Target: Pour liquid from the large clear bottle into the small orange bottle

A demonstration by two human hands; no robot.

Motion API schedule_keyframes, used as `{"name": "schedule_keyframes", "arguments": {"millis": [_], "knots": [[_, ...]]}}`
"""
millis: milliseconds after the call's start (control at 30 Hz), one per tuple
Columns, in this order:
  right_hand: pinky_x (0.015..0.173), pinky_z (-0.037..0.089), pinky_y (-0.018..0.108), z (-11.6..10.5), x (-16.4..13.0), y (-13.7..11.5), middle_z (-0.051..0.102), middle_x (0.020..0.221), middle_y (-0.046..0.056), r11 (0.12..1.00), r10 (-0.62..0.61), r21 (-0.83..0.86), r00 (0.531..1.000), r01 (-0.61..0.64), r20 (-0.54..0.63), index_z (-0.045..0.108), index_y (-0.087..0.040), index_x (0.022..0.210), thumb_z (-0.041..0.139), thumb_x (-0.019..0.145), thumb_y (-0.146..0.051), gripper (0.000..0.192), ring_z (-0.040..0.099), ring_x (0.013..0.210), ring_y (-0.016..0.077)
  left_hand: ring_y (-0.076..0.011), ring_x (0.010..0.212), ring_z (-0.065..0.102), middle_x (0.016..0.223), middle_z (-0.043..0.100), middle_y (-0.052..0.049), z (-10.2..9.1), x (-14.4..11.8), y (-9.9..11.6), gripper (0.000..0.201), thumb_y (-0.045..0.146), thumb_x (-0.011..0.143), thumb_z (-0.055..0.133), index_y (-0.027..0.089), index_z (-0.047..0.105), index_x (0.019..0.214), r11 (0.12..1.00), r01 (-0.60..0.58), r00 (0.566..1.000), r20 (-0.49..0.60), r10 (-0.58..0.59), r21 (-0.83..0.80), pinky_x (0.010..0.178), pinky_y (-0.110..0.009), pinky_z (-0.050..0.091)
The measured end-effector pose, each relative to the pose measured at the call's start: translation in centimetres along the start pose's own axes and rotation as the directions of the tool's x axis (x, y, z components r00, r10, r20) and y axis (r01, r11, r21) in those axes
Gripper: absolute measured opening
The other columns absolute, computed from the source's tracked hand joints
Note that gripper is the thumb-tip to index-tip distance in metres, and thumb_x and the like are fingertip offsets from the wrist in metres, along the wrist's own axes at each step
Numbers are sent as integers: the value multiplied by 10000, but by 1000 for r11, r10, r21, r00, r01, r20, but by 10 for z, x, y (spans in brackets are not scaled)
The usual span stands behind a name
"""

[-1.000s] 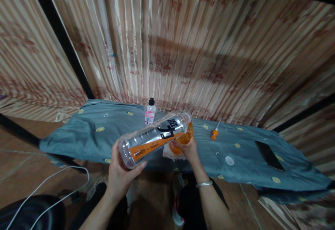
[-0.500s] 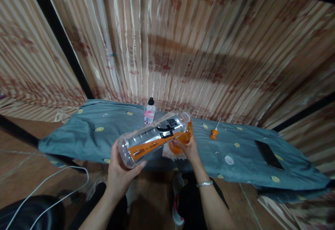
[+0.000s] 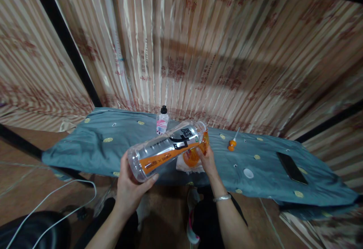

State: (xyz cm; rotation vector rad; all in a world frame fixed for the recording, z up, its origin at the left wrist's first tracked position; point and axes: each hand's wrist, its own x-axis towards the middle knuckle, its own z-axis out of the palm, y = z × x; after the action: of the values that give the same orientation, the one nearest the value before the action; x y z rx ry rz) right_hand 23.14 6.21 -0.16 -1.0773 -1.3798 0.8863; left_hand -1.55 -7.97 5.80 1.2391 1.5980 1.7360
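Right hand (image 3: 208, 163), shifting rightward, is clasping the orange bottle (image 3: 191, 159); left hand (image 3: 131, 190) is clamping fingers around the tilted beverage bottle (image 3: 167, 147), whose slipping mouth (image 3: 203, 126) could cause spillage.

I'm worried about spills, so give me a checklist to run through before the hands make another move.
1. Left hand holding the large clear bottle near its base: ok.
2. Right hand on the orange bottle: ok.
3. Clear bottle's mouth lined up with the orange bottle's opening: cannot tell, they overlap.
4. Orange bottle resting firmly on the white cloth: cannot tell.
5. Black-capped bottle standing upright: ok.
6. Phone apart from both held bottles: ok.
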Motion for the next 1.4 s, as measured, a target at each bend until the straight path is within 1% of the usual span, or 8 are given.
{"name": "schedule_keyframes", "arguments": {"millis": [167, 300, 500, 633, 867, 1000, 1133, 1400], "knots": [[1014, 530, 436, -3, 5, 5, 736, 1247, 102, 999, -28, 44, 999, 26, 42, 612, -229, 1288, 622, 833, -664, 629, 675, 1194, 315, -336, 1239, 643, 1322, 633, -125, 1, 0, 1, 919, 402, 571, 915, 202, 470, 1350, 1000, 3, 1000, -12, -4, -25, 1046, -466, 529], [988, 545, 435, -6, 9, 9, 747, 1224, 106, 999, -10, 49, 998, 7, 55, 629, -230, 1262, 657, 793, -686, 655, 681, 1185, 326, -324, 1219, 655, 1299, 644, -112, 6, -2, 8, 904, 410, 566, 919, 206, 484, 1332, 998, 25, 999, -18, -26, -64, 1027, -442, 543], [1029, 516, 445, -4, 8, 2, 773, 1133, 101, 1000, -11, 12, 1000, 11, 1, 674, -227, 1166, 661, 789, -688, 596, 648, 1235, 339, -319, 1240, 638, 1311, 633, -106, 7, -4, 10, 897, 440, 579, 909, 200, 496, 1338, 998, 18, 999, -50, -21, -60, 1060, -440, 515], [1060, 492, 443, -1, 4, -6, 774, 1133, 102, 1000, -10, 23, 1000, 11, -21, 658, -214, 1186, 655, 810, -677, 597, 649, 1233, 332, -324, 1197, 666, 1283, 653, -113, 3, -2, 5, 913, 401, 556, 921, 189, 489, 1331, 1000, -4, 1000, -13, 4, -27, 1013, -441, 552], [1054, 504, 446, 2, 3, -7, 782, 1106, 101, 998, -31, 60, 999, 32, -5, 663, -219, 1160, 662, 808, -688, 586, 666, 1205, 333, -311, 1180, 671, 1270, 658, -101, 10, -5, 12, 891, 397, 557, 917, 194, 516, 1326, 997, 20, 997, -71, -25, -68, 1000, -421, 557], [1045, 509, 438, 1, 4, -3, 767, 1151, 101, 997, -38, 66, 999, 39, -8, 642, -222, 1212, 629, 843, -673, 583, 655, 1227, 322, -312, 1200, 662, 1296, 645, -104, 8, -5, 8, 903, 405, 564, 916, 194, 507, 1341, 998, 16, 997, -72, -20, -64, 1027, -429, 541], [1001, 534, 439, -2, 5, 3, 751, 1193, 110, 997, -27, 76, 998, 22, 60, 608, -221, 1252, 733, 764, -637, 653, 682, 1170, 328, -329, 1225, 656, 1310, 647, -124, 3, -1, 0, 927, 382, 556, 926, 188, 483, 1347, 999, 14, 1000, -5, -14, -46, 1038, -449, 538], [910, 567, 426, 6, 0, 2, 754, 1145, 90, 999, 33, 24, 999, -33, -1, 589, -228, 1192, 895, 602, -474, 708, 717, 1025, 297, -348, 1254, 639, 1334, 636, -135, 1, -1, -2, 935, 360, 550, 931, 185, 486, 1353, 998, 9, 1000, -6, -9, -61, 1059, -467, 526]]}}
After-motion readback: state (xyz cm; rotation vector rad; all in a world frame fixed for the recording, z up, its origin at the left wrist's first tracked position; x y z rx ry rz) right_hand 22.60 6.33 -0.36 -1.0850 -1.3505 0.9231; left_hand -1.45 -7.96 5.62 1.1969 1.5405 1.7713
